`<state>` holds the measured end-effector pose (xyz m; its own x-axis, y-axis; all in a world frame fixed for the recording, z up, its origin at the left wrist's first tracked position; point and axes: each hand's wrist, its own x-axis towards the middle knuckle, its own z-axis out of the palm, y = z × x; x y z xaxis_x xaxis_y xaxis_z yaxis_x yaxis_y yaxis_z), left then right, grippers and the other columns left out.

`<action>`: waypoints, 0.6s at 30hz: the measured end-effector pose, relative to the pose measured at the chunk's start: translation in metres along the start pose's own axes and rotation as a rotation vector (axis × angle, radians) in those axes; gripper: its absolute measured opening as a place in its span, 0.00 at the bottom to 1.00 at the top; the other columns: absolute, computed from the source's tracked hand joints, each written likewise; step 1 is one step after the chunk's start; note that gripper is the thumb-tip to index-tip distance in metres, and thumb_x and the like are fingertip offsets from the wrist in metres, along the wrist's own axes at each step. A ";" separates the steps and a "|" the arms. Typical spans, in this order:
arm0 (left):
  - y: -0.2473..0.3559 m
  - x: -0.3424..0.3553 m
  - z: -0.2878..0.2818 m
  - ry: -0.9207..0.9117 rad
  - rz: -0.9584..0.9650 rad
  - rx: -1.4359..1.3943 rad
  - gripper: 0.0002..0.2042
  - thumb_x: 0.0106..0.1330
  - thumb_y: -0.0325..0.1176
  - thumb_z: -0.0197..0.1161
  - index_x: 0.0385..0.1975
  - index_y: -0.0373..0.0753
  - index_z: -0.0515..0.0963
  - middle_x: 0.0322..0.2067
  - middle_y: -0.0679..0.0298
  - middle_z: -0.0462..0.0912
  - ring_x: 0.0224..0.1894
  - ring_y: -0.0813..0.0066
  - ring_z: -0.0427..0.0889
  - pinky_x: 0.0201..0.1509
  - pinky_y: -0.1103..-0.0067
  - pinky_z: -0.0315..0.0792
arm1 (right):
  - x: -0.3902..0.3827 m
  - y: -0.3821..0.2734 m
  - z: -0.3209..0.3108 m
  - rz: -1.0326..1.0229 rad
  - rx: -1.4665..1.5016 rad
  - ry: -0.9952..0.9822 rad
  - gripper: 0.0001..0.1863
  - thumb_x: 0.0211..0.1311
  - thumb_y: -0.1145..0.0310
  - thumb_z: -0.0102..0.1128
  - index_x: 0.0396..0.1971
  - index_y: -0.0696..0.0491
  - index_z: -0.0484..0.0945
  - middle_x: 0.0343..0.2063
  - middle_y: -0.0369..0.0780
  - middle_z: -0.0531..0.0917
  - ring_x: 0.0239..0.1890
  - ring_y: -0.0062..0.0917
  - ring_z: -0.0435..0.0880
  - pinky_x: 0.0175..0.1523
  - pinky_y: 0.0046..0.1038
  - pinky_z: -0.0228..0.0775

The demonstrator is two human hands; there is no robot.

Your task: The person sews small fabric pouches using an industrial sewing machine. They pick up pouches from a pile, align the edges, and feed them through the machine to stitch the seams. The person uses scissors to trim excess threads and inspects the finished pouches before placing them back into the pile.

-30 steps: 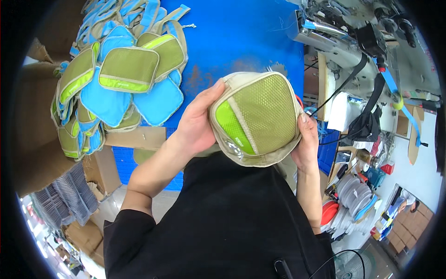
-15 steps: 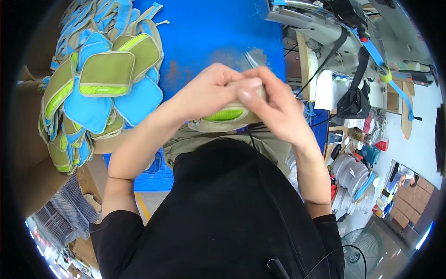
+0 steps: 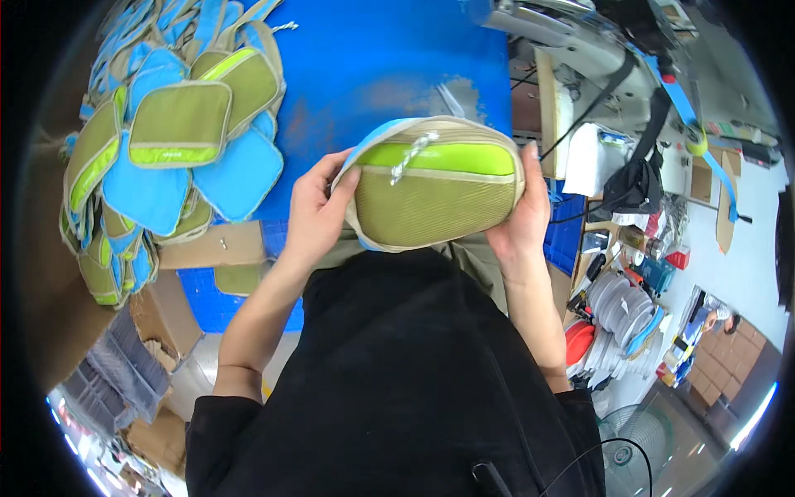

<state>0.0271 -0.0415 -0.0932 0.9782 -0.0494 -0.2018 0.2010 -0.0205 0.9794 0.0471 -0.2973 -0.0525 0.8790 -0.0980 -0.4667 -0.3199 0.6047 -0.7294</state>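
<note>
An olive fabric pouch (image 3: 435, 203) with a bright green band, beige rim and blue edging is held level in front of my body. A short speckled cord (image 3: 411, 157) lies across the band. My left hand (image 3: 323, 203) grips the pouch's left side, thumb over the rim. My right hand (image 3: 522, 215) holds its right side, fingertips up along the edge. Just beyond the pouch, a slim metal tool (image 3: 451, 101) lies on the worn blue tabletop (image 3: 389, 50).
At left is a heap of similar olive and blue pouches (image 3: 178, 124) beside cardboard (image 3: 166, 315). A sewing machine (image 3: 538, 25) stands at upper right. Further right are a black bag (image 3: 633, 186), stacked tape rolls (image 3: 617, 311) and a fan (image 3: 629, 439), bottom right.
The pouch has been turned, its green band now along the far side instead of at left. My hands, bunched together over it half a second ago, have spread apart to either side.
</note>
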 end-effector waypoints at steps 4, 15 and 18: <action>0.000 -0.006 -0.013 -0.223 -0.292 -0.569 0.18 0.79 0.34 0.54 0.60 0.30 0.76 0.51 0.61 0.86 0.52 0.74 0.84 0.59 0.76 0.75 | 0.020 0.009 -0.025 0.046 0.019 0.031 0.28 0.81 0.48 0.44 0.56 0.59 0.79 0.51 0.45 0.86 0.54 0.34 0.84 0.61 0.37 0.77; 0.049 -0.018 0.009 -0.418 -0.489 -1.046 0.22 0.80 0.43 0.54 0.61 0.30 0.76 0.57 0.60 0.83 0.58 0.73 0.80 0.64 0.73 0.70 | 0.050 0.033 -0.062 0.314 0.295 -0.030 0.27 0.79 0.46 0.46 0.58 0.55 0.77 0.53 0.47 0.84 0.56 0.40 0.83 0.62 0.45 0.77; 0.047 -0.019 0.009 -0.402 -0.486 -1.052 0.22 0.79 0.42 0.55 0.60 0.30 0.78 0.55 0.60 0.84 0.56 0.74 0.82 0.63 0.73 0.71 | 0.053 0.034 -0.066 0.312 0.359 -0.061 0.29 0.81 0.47 0.42 0.62 0.58 0.73 0.57 0.52 0.81 0.58 0.45 0.82 0.64 0.49 0.75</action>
<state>0.0175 -0.0504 -0.0437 0.7413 -0.5697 -0.3549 0.6670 0.6844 0.2945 0.0597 -0.3344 -0.1356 0.7831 0.1718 -0.5977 -0.4390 0.8335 -0.3356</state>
